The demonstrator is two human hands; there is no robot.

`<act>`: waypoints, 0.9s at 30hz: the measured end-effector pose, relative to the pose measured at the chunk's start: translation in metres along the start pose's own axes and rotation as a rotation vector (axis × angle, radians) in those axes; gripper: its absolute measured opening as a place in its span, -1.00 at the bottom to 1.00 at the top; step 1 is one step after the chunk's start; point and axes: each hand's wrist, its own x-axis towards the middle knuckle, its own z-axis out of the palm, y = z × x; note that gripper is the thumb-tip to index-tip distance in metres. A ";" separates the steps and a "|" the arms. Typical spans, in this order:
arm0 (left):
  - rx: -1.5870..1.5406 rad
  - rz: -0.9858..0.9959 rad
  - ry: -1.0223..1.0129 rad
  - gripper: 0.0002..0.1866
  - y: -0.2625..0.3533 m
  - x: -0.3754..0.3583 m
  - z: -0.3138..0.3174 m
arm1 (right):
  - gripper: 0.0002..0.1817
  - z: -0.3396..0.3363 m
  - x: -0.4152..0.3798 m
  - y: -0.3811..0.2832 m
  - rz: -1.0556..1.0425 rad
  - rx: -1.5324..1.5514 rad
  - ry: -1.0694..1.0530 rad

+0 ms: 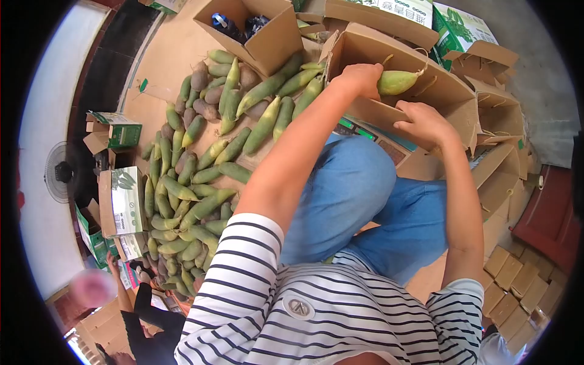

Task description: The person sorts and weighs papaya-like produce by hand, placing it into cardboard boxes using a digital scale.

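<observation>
At the brown cardboard box's mouth (377,114), the left grip (363,80) is clasping a plump green tapering vegetable (398,83), probably being heavy, stiff, best held mid-body; the right grip (427,126) is hovering half-spread beside the near wall.

The left hand (363,80) hides one end of the pale green, oblong vegetable (398,82). The knee in blue denim (359,167) partly covers the dark device with green lights (364,133).

Left: round caged fan (59,172) stands before a pale wall (55,109). Lower left: another person (149,307), dark clothing. Right edge: dark red panel (550,219); brown blocks (523,283) lie in rows below. Top: open carton (267,52) holds blue and dark items (226,25).
</observation>
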 end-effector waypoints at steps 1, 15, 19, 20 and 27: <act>0.003 0.021 0.001 -0.42 -0.004 0.001 0.004 | -0.70 0.001 0.000 0.005 -0.019 -0.017 -0.015; -0.102 -0.453 0.704 -0.59 -0.100 -0.280 0.139 | -0.66 0.017 0.013 -0.012 -0.024 0.076 0.257; 0.207 -1.001 0.542 -0.49 -0.171 -0.445 0.226 | -0.58 0.014 0.015 -0.010 -0.004 0.070 0.209; 0.265 -1.170 0.525 -0.47 -0.173 -0.479 0.230 | -0.56 0.016 0.017 -0.003 -0.010 0.059 0.206; -0.271 -2.179 0.572 -0.22 -0.185 -0.587 0.268 | -0.44 0.019 0.027 0.010 0.052 0.091 0.103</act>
